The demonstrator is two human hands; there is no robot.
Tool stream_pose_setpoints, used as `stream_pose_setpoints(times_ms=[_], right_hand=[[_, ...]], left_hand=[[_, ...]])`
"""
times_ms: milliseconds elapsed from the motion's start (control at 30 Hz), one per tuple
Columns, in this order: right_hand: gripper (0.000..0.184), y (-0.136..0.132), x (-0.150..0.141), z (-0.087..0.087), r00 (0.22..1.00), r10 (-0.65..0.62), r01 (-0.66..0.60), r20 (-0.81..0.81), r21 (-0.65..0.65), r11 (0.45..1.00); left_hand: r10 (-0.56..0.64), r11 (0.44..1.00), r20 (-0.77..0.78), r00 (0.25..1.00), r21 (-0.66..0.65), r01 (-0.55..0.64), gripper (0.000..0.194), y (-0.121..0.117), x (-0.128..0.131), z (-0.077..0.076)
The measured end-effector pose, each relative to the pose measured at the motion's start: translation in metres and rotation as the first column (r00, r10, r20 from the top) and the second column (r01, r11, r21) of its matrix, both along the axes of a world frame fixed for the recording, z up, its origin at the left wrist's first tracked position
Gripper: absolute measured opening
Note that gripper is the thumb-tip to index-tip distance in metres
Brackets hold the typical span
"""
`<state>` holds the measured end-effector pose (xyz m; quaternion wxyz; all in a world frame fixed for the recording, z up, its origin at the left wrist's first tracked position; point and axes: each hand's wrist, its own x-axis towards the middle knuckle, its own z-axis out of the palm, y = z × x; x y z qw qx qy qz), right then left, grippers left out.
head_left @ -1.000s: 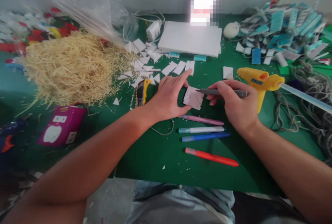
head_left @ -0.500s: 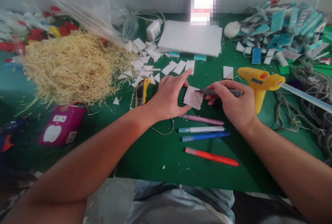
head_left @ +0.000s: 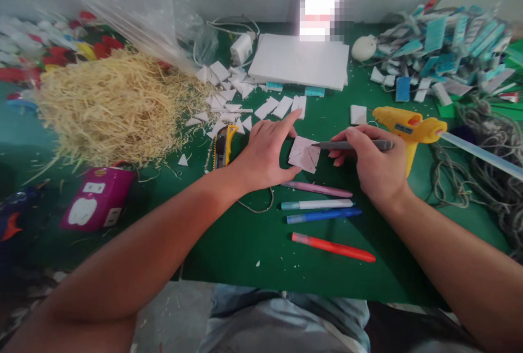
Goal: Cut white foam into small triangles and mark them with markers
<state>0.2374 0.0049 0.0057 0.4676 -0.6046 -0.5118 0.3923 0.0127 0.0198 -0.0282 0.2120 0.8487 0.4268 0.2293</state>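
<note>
A small pale square piece (head_left: pixel 303 154), marked with dark strokes, lies on the green table. My left hand (head_left: pixel 267 151) steadies it from the left, thumb at its lower corner and a fingertip by its upper corner, index finger stretched away. Pinched in my right hand (head_left: pixel 378 165) is a grey felt-tip pen (head_left: pixel 355 145), its dark tip on the square's upper right part. Below the square lie a pink pen (head_left: pixel 318 188), a white and teal pen (head_left: pixel 316 204), a blue pen (head_left: pixel 322 215) and a red pen (head_left: pixel 333 247).
Left of my hands are a yellow box cutter (head_left: pixel 223 146), a straw heap (head_left: pixel 114 108) and a purple box (head_left: pixel 98 198). White boards (head_left: pixel 300 61) and cut pieces lie behind. To the right are a yellow glue gun (head_left: pixel 408 124), grey cord (head_left: pixel 457 178) and piled blue-white pieces (head_left: pixel 449 42).
The grey pen's tip has moved slightly over the square, first leftward and then back to the right, with my right hand following. My left hand and the square stay in place.
</note>
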Motion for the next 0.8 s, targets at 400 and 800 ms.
stream_pose_setpoints(times_ms=[400,800], right_hand=[[0.026,-0.001,0.0034,0.0034,0.999,0.018,-0.018,0.034,-0.005,1.0],[0.023,0.0002,0.0018,-0.0016,1.0,0.005,-0.005,-0.024,0.032,0.999]], left_hand=[[0.05,0.998,0.009,0.999,0.042,-0.05,0.097,-0.0012,0.0003,-0.002],[0.041,0.998,0.0,0.999,0.055,-0.041,0.097,0.0003,-0.0003,-0.0023]])
